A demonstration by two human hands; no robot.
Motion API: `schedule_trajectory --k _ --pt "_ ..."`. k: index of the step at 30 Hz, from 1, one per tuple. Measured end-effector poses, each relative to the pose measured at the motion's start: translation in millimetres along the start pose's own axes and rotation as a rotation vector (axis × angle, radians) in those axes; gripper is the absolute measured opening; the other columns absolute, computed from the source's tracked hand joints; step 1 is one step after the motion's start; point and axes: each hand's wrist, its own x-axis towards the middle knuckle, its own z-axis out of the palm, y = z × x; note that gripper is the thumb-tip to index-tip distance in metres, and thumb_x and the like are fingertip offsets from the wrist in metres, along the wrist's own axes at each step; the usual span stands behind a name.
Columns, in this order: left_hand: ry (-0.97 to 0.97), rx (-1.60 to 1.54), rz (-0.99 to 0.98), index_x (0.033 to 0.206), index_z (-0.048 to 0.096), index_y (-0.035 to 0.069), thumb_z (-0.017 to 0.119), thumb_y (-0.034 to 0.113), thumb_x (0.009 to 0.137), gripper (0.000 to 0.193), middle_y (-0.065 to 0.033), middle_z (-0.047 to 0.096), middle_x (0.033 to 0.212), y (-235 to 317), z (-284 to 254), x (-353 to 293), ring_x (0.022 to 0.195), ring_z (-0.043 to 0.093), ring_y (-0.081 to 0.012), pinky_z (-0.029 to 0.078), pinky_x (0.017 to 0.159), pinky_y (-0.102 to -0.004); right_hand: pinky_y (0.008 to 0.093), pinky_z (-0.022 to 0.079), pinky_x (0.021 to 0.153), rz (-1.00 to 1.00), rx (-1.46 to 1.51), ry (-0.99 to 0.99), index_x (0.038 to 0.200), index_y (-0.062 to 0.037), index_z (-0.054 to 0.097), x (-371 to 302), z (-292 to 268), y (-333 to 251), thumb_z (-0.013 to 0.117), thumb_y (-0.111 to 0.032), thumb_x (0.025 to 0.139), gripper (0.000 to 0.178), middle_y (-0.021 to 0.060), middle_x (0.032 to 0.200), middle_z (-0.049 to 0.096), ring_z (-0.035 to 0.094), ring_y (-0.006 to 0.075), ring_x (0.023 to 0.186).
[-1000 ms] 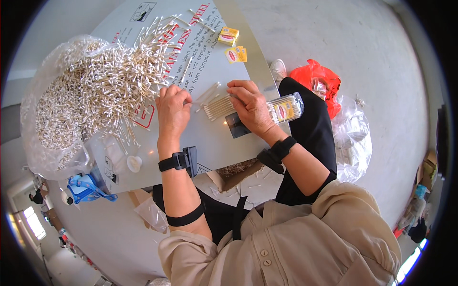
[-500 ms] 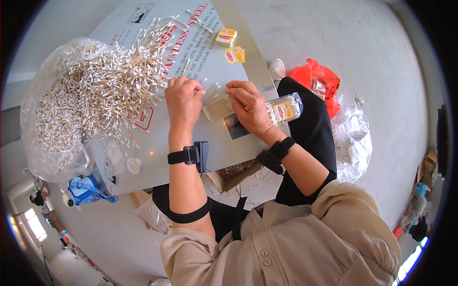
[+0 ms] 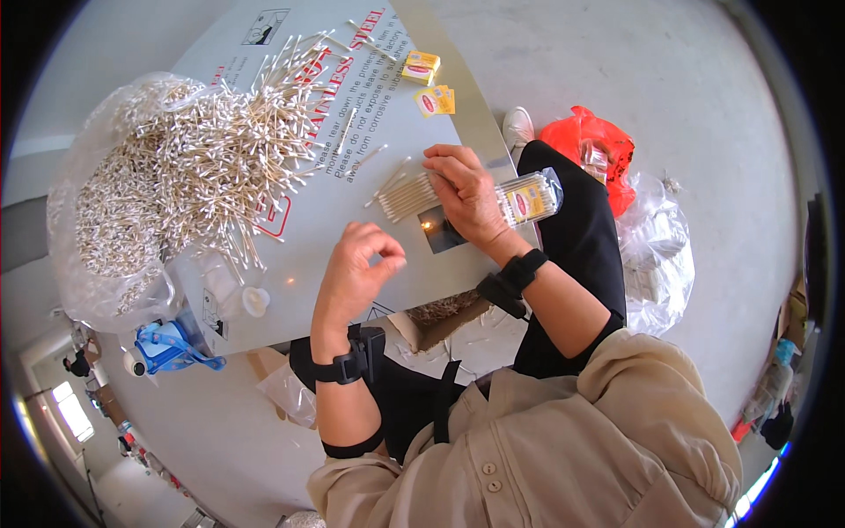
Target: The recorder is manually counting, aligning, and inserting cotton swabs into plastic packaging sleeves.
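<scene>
We start with the worktop (image 3: 405,273), a grey sheet that looks smooth, so light things may well skid on it. On its left lies the heap (image 3: 211,158) of swabs, partly inside a clear bag (image 3: 69,220); we judge it light but tangled, best taken in pinches by the sticks. The pack (image 3: 528,201) lies at the right edge, its carded end seeming to overhang. Its clear sleeve should be thin and slippery, with the sticks lending stiffness; we would press it flat across the middle, gently, lest the layer buckle. The right grip (image 3: 471,198) lies over that middle, fingers bent; its fingertips' contact is hidden, so we cannot tell how firmly it is closed. The left grip (image 3: 354,273) hangs apart, towards the near edge, loosely curled, a gap between thumb and forefinger and nothing seen in it. Yellow cards (image 3: 435,100) lie farther off; being thin, we would lift them by a corner. Smallest are loose swabs (image 3: 388,179) just beside the pack's left end: nearly weightless, soft-tipped, likely easy to snap. We would pinch them mid-stick, sparing the cotton.
</scene>
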Motion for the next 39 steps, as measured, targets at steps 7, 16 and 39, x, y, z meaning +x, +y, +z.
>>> schedule_trajectory --k 7,16,39 --pt "0.447 0.039 -0.338 0.083 0.067 0.004 0.070 0.005 0.081 0.004 -0.0097 0.062 0.079 -42.4 -10.2 62.0 0.089 0.058 -0.0268 0.048 0.077 -0.0372 0.0386 0.049 0.089 -0.011 -0.005 -0.019 0.097 0.0019 0.066 1.3 1.8 -2.3 0.062 0.004 0.083 0.015 0.0129 0.109 0.064 0.059 0.0334 0.102" --pt "0.228 0.338 -0.188 0.086 0.066 0.007 0.076 0.012 0.077 0.014 -0.0113 0.062 0.090 -48.2 -8.6 96.2 0.092 0.058 -0.0326 0.047 0.079 -0.0446 0.0388 0.050 0.089 -0.007 -0.018 -0.018 0.097 0.0017 0.065 1.1 -2.3 -1.3 0.062 0.004 0.083 0.014 0.0125 0.109 0.064 0.060 0.0331 0.102" --pt "0.828 -0.469 0.074 0.131 0.053 -0.002 0.048 0.021 0.102 0.037 -0.0141 0.054 0.130 -46.5 59.7 58.9 0.123 0.050 -0.0243 0.038 0.108 -0.0391 0.0349 0.048 0.095 0.119 0.254 -0.062 0.121 0.0022 0.059 32.4 13.9 -7.3 0.054 -0.008 0.097 0.027 0.0185 0.129 0.058 0.061 0.0335 0.110"
